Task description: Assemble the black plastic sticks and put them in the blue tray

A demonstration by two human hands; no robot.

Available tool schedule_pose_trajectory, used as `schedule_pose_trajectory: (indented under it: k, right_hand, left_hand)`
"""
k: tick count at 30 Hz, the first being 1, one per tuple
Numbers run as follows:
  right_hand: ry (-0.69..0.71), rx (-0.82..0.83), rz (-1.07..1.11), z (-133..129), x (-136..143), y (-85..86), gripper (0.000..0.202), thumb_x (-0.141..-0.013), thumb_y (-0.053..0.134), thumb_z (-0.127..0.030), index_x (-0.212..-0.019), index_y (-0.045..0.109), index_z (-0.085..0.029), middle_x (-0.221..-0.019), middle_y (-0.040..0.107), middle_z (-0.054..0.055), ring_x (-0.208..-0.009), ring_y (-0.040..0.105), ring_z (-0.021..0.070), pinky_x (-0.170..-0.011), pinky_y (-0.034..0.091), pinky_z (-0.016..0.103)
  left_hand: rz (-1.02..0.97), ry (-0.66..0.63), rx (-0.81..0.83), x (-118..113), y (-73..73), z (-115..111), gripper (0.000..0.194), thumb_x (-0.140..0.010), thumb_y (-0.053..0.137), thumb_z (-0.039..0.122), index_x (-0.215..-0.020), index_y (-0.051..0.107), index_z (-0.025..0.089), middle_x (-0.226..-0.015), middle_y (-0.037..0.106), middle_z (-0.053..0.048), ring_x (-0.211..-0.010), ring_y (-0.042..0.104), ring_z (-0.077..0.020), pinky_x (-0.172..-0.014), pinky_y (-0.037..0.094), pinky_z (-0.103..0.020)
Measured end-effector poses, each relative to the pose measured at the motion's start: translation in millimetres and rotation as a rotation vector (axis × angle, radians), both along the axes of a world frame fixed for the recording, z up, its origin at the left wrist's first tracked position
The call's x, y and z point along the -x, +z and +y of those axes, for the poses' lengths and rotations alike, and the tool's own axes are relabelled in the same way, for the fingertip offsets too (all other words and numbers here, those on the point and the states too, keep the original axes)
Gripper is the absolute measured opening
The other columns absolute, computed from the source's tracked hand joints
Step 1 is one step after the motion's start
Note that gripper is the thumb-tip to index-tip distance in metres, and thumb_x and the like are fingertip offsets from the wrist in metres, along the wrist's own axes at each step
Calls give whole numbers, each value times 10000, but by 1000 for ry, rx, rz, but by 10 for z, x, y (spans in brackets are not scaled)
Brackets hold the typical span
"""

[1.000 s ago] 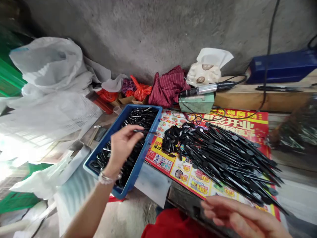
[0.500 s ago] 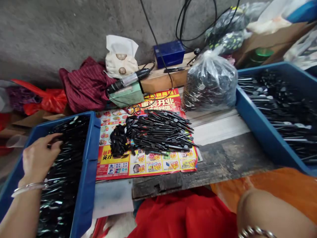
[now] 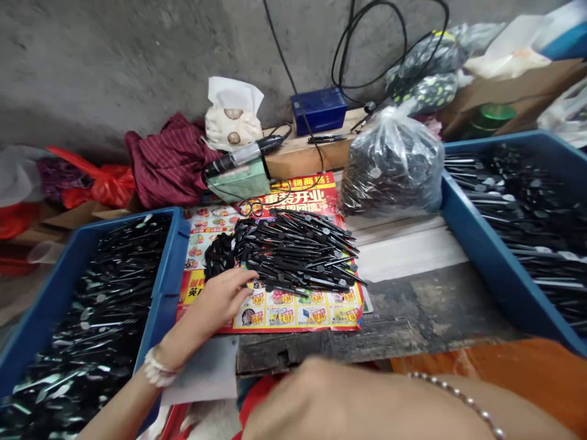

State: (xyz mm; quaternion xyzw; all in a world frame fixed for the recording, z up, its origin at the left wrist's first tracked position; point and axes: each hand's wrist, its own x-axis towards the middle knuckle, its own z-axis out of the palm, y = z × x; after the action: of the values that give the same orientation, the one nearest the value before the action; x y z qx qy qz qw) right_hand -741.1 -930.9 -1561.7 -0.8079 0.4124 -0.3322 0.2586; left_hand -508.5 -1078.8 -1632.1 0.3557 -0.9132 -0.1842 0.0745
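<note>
A heap of slim black parts lies on a red and yellow printed flyer, with small black pieces at its left end. My left hand is over the flyer at the heap's lower left edge, fingers apart and pointing right; nothing shows between them. Near the bottom of the view my right hand is blurred, close to the table's front edge, and its fingers are hidden.
Blue bins of black parts stand at left and right. Behind the flyer are a clear bag of parts, a black and clear tool on a green box, a blue box and a maroon cloth.
My left hand has moved right, from the left bin to the heap on the flyer. My right arm has swung left, bringing that hand into view. The camera view has shifted slightly.
</note>
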Motion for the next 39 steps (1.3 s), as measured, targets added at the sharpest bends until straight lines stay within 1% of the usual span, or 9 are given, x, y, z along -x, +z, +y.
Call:
schedule_pose_trajectory:
  k: [2, 3, 6, 8, 14, 18, 29, 36, 39]
  right_hand:
    - [11, -34, -25, -155, 140, -111, 172, -906, 591, -250, -1027, 712, -271, -943, 742, -27, -832, 697, 116, -736, 543, 208]
    - [-54, -64, -46, -268, 260, -208, 195, -915, 563, -197, -1033, 709, -250, -959, 743, -18, -840, 697, 117, -752, 537, 205]
    - [-414, -91, 78, -699, 693, -575, 259, -898, 533, -126, -1087, 699, -191, -1053, 732, 54, -926, 693, 196, -829, 529, 297]
    - [-534, -86, 202, -992, 916, -795, 295, -882, 553, -126, -1150, 674, -147, -1100, 716, 98, -952, 685, 242, -845, 517, 332]
    - [-536, -150, 405, -1527, 980, -1131, 362, -915, 479, -141, -1259, 585, -108, -1020, 724, 147, -892, 688, 259, -755, 487, 297]
    - [-512, -191, 400, -1546, 908, -1204, 370, -928, 456, -168, -1277, 577, -139, -1043, 720, 147, -910, 684, 266, -755, 479, 297]
    - [-501, -245, 311, -1271, 788, -1259, 379, -924, 462, -178, -1275, 600, -143, -1137, 695, 146, -1000, 670, 269, -820, 493, 315]
    - [-545, -232, 180, -1189, 945, -1283, 386, -884, 503, -148, -1245, 638, -152, -1225, 654, 112, -1091, 642, 255, -939, 488, 354]
    - [-552, -236, 140, -1143, 1033, -1288, 365, -848, 539, -144, -1186, 676, -168, -1162, 691, 95, -1043, 666, 250, -916, 509, 349]
  left_hand:
    - [-60, -8, 29, 168, -82, 15, 275, -876, 511, 185, -1125, 625, 171, -1066, 686, -93, -974, 651, -225, -883, 519, -348]
    - [-93, -10, 36, 236, -111, 21, 290, -865, 532, 170, -1147, 602, 161, -1070, 670, -102, -993, 639, -237, -894, 513, -364]
    - [-190, -11, 43, 405, -178, 70, 362, -839, 600, 171, -1195, 540, 150, -1075, 621, -107, -999, 617, -260, -876, 513, -389]
    - [-220, -2, 66, 492, -221, 129, 407, -835, 623, 188, -1223, 505, 151, -1101, 590, -110, -996, 612, -267, -859, 517, -392]
    - [-248, 6, 144, 623, -322, 280, 480, -847, 636, 215, -1283, 445, 152, -1179, 545, -121, -1062, 579, -272, -912, 501, -393]
    - [-285, -3, 190, 663, -338, 303, 413, -883, 587, 215, -1268, 456, 144, -1135, 556, -109, -1026, 570, -259, -910, 496, -389]
    - [-245, 2, 247, 740, -395, 295, 265, -888, 568, 212, -1142, 518, 155, -1049, 551, -90, -937, 555, -256, -849, 494, -395]
    - [-185, 5, 234, 719, -426, 285, 326, -891, 578, 235, -1197, 514, 142, -1078, 549, -108, -967, 565, -256, -873, 496, -396]
    - [-196, -4, 233, 717, -413, 296, 321, -897, 571, 241, -1196, 516, 138, -1078, 550, -107, -978, 566, -259, -883, 497, -407]
